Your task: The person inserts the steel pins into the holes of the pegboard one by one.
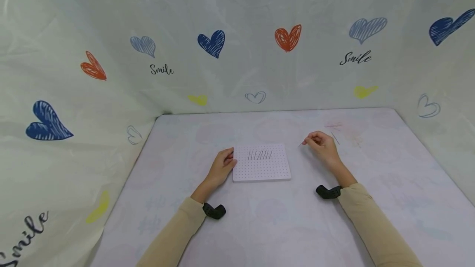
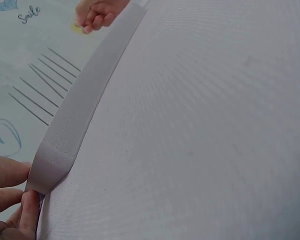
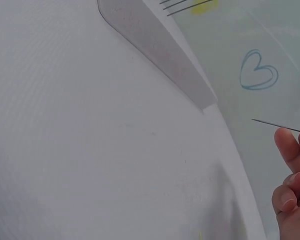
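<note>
A white board (image 1: pixel 261 173) with rows of small holes lies on the table. Several thin dark needles (image 1: pixel 259 154) stand in a row across its far half, some leaning. At the board's left edge my left hand (image 1: pixel 219 167) grips it between thumb and fingers; the left wrist view shows the fingertips (image 2: pixel 31 202) at its corner. To the right of the board, my right hand (image 1: pixel 323 147) is raised and pinches a needle (image 3: pixel 272 124) between thumb and forefinger. Its pointed end sticks out toward the board, apart from it.
Another dark needle (image 1: pixel 335 138) lies on the table just beyond my right hand, near faint reddish marks (image 1: pixel 346 131). The pale table (image 1: pixel 274 221) meets a light curtain (image 1: pixel 237 73) printed with hearts and "Smile". A black device (image 1: pixel 328 192) sits at each wrist.
</note>
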`<state>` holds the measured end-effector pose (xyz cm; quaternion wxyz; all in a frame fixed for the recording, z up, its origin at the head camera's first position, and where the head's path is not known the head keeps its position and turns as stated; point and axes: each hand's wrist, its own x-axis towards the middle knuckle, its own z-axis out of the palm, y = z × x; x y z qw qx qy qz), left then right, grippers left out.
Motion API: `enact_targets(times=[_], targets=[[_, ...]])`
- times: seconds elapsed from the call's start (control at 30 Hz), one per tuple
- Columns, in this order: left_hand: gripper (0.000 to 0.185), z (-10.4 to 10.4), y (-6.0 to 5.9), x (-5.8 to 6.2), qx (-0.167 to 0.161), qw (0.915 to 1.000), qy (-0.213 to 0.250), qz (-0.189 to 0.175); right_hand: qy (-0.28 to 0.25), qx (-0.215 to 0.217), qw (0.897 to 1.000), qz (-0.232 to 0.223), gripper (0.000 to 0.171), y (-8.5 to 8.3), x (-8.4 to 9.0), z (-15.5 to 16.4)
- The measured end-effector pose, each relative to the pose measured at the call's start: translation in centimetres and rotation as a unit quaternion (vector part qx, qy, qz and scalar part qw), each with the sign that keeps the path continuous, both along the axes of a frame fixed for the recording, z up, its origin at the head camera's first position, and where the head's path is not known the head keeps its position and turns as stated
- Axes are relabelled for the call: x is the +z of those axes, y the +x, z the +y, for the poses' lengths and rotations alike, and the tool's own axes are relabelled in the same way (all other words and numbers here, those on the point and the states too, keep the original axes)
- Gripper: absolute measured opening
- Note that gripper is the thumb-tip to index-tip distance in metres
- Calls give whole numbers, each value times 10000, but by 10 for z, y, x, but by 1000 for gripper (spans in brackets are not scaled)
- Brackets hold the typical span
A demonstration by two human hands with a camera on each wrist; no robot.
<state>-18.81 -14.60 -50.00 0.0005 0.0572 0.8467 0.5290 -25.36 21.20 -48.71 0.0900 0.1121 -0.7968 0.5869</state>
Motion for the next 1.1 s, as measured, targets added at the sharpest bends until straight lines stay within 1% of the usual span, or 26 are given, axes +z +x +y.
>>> enact_targets(times=[0.1, 0.33, 0.43, 0.8, 0.87, 1.1], targets=[[53, 0, 0, 0, 33, 10000, -24, -38, 98, 141, 9999, 15, 8, 3, 5, -7], [52, 0, -2, -1, 45, 9999, -86, -40, 197, 493, 9986, 63, 6, 24, 39, -29], [52, 0, -2, -1, 44, 9999, -118, -46, 314, 532, 9981, 50, 7, 28, 44, -35], [52, -1, -3, -1, 23, 9999, -113, -27, 445, 803, 9952, 327, 5, 32, 43, -52], [52, -1, -3, -1, 12, 9999, -103, -14, 464, 823, 9951, 303, 2, 33, 42, -55], [52, -1, -3, -2, 24, 10000, -64, -27, 505, 1006, 9934, 202, 4, 37, 41, -65]])
